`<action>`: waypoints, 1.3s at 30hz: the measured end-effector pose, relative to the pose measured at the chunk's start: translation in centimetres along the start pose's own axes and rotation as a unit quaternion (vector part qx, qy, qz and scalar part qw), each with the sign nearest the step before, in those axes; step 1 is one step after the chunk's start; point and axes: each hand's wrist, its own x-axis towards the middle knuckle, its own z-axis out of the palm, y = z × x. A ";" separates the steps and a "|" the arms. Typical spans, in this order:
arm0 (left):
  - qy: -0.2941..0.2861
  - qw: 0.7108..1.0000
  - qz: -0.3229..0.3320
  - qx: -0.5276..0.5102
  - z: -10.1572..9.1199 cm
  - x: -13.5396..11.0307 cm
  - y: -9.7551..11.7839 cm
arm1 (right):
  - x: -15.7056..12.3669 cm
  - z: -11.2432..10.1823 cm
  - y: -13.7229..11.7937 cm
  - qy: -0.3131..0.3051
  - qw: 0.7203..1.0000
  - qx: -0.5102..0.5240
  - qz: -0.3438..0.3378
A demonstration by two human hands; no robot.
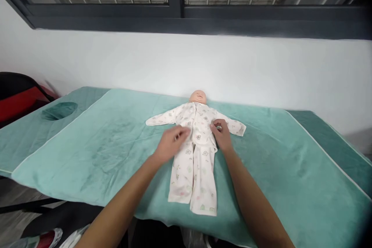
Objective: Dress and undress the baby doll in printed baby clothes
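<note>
A baby doll [198,96] lies on its back on a teal towel [116,143], head toward the wall, arms spread. It wears a white printed top [195,118] and matching trousers [194,178]. My left hand [171,143] hovers over the doll's waist on the left side, its fingers smeared by motion. On the right side of the waist my right hand [221,133] has its fingers curled and pinched on the hem of the top.
The towel covers a padded table [334,139] with a darker green cover and a round face hole [59,110] at the left. A white wall rises behind. A red and black chair [17,97] stands at the far left.
</note>
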 end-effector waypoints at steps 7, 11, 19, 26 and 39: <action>0.153 0.986 -0.059 0.040 3.8 13.1 -5.0 | 0.2 0.5 -0.1 -0.172 0.980 -0.013 -0.099; 0.118 0.986 -0.105 0.047 5.1 14.7 -6.1 | -0.1 0.6 0.0 -0.190 0.979 -0.007 -0.077; 0.088 0.987 -0.122 -0.058 4.7 15.2 -7.4 | 4.5 2.4 -2.9 -0.075 0.981 -0.170 -0.054; 0.084 0.989 -0.118 -0.036 4.7 15.7 -8.0 | 9.3 7.4 -6.3 -0.079 0.923 -0.355 0.127; 0.121 0.903 -0.160 -0.380 4.8 14.9 -4.7 | 9.9 6.9 -4.8 0.075 0.983 0.056 0.157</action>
